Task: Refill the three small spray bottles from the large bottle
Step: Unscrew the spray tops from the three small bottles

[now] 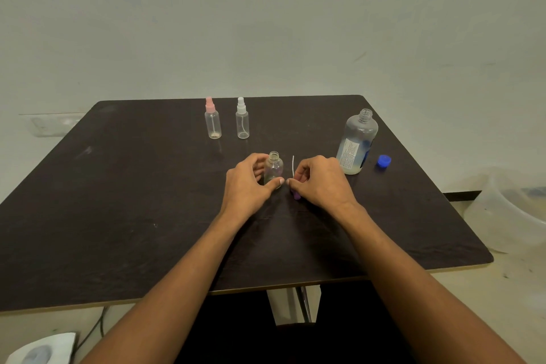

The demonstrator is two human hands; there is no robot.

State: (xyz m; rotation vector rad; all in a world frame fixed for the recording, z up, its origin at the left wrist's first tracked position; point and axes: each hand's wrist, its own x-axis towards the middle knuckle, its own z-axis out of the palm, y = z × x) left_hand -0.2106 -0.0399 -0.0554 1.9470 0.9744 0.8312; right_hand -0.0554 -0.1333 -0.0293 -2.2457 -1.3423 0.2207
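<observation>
A small clear spray bottle (274, 167) stands uncapped at the table's middle, and my left hand (246, 183) curls round its body. My right hand (320, 179) pinches the purple spray head (296, 195) just right of the bottle, its thin white dip tube (293, 166) pointing away from me. Two more small bottles stand at the back, capped: one with a pink head (212, 119), one with a white head (242, 119). The large clear bottle (357, 142) stands uncapped at the right, liquid in its lower part. Its blue cap (383, 161) lies beside it.
The dark table (118, 201) has its front edge near me and its right edge close to the blue cap. A translucent plastic tub (508, 210) sits on the floor to the right. A white object (41, 349) lies on the floor at lower left.
</observation>
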